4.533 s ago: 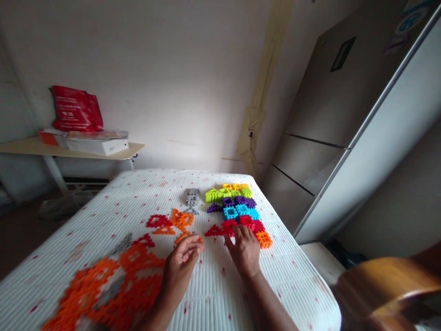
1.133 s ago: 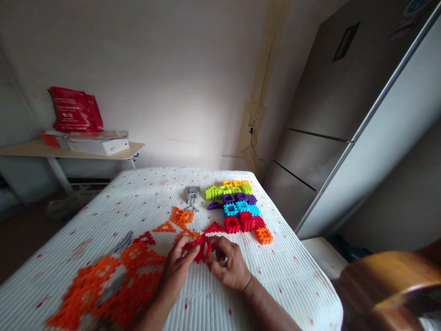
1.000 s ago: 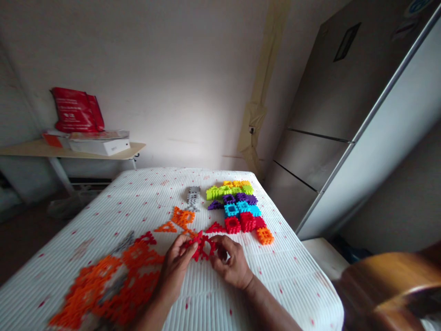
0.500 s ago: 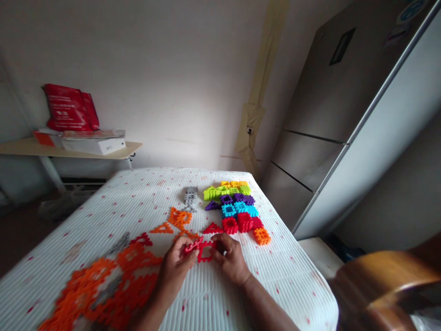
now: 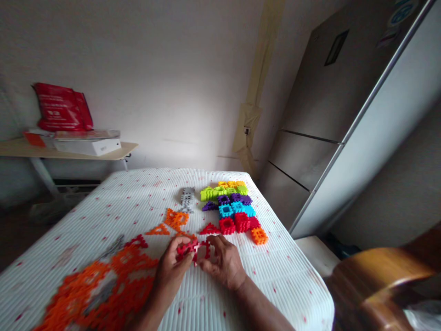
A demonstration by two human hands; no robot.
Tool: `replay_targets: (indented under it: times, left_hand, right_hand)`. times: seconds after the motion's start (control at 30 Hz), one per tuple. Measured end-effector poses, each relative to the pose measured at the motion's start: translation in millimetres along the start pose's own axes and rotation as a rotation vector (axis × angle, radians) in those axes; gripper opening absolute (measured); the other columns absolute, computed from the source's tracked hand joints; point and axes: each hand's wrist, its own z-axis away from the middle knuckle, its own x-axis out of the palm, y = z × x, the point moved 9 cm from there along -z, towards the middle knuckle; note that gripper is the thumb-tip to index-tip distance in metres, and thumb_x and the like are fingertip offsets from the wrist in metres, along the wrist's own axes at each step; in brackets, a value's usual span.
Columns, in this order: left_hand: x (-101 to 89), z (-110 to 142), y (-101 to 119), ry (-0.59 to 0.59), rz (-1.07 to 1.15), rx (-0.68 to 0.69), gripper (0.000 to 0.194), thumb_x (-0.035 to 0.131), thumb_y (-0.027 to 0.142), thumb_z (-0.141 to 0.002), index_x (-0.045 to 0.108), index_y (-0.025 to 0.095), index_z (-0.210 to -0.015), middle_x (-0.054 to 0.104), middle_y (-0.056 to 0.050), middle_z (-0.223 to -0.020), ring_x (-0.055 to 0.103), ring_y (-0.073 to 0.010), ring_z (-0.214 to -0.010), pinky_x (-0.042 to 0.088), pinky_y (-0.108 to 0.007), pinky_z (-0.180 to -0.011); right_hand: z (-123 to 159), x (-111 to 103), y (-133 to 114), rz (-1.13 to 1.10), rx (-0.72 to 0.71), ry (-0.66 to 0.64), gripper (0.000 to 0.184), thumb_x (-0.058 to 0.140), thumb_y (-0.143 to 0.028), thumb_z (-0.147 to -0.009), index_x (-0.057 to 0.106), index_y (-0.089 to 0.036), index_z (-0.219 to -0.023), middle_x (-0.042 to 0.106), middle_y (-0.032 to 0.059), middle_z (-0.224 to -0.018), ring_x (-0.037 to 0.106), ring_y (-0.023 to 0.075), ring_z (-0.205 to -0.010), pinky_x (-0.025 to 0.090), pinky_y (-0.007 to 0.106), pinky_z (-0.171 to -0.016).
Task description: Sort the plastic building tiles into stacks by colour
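Note:
Red notched plastic building pieces (image 5: 188, 247) are pinched between my two hands above the front middle of the table. My left hand (image 5: 172, 264) has thumb and fingers closed on their left side. On the right, my right hand (image 5: 223, 262) grips a red frame-shaped piece (image 5: 207, 249) with thumb and fingertips. The pieces touch at an angle; whether they are locked together I cannot tell. Just beyond the hands lie a red triangular piece (image 5: 210, 229) and loose orange pieces (image 5: 176, 219), one partly hidden behind my left fingers.
Stacks of red (image 5: 242, 222), blue (image 5: 226, 211), purple (image 5: 223, 199), green (image 5: 208, 193) and orange (image 5: 259, 236) pieces stand at the right. A grey stack (image 5: 188, 196) is farther back. An orange heap (image 5: 79, 285) lies front left. A wooden chair (image 5: 389, 264) is at the right.
My right hand has come from the red stacks to meet my left. Red pieces are now held between them, and the red piece lying at the left has gone. Lately the held pieces have turned.

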Motion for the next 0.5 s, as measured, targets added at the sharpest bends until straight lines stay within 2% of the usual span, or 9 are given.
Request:
replay_targets:
  times: [0.13,0.3,0.4,0.5]
  left_hand:
    - [0.8,-2,-8,-0.006,0.042,-0.019,0.039,0.066,0.037,-0.067,0.050,0.018,-0.096,0.063,-0.002,-0.081,0.059,-0.0162,-0.069,0.046,-0.027,-0.060]
    - [2.4,-1,-6,0.000,0.031,-0.036,0.038,0.065,0.035,-0.065,0.049,0.019,-0.095,0.062,0.000,-0.072,0.056,-0.0139,-0.060,0.043,-0.024,-0.053]
    - [1.6,2,2,0.021,0.011,-0.034,0.039,0.067,0.036,-0.063,0.050,0.019,-0.094,0.062,0.001,-0.073,0.054,-0.0125,-0.058,0.041,-0.022,-0.051]
    - [1.7,4,6,0.035,0.031,-0.070,0.044,0.068,0.040,-0.061,0.050,0.019,-0.095,0.062,0.001,-0.072,0.052,-0.0116,-0.056,0.041,-0.022,-0.050]
  right_hand:
    - [0,8,-3,0.146,0.042,-0.071,0.055,0.058,-0.055,-0.075,0.054,-0.017,-0.114,0.063,0.0075,-0.087,0.062,0.0222,-0.073,0.048,0.030,-0.062]
    - [0,19,-2,0.157,0.084,-0.125,0.059,0.062,-0.043,-0.074,0.048,-0.014,-0.123,0.064,0.0102,-0.094,0.064,0.0241,-0.079,0.051,0.032,-0.066]
    - [2,19,-1,0.117,0.071,-0.085,0.061,0.064,-0.037,-0.072,0.045,-0.014,-0.126,0.064,0.0104,-0.097,0.064,0.0231,-0.079,0.052,0.031,-0.067]
    - [2,7,-1,0.073,0.031,0.018,0.060,0.061,-0.029,-0.072,0.043,-0.015,-0.128,0.063,0.0101,-0.101,0.063,0.0211,-0.082,0.052,0.029,-0.068]
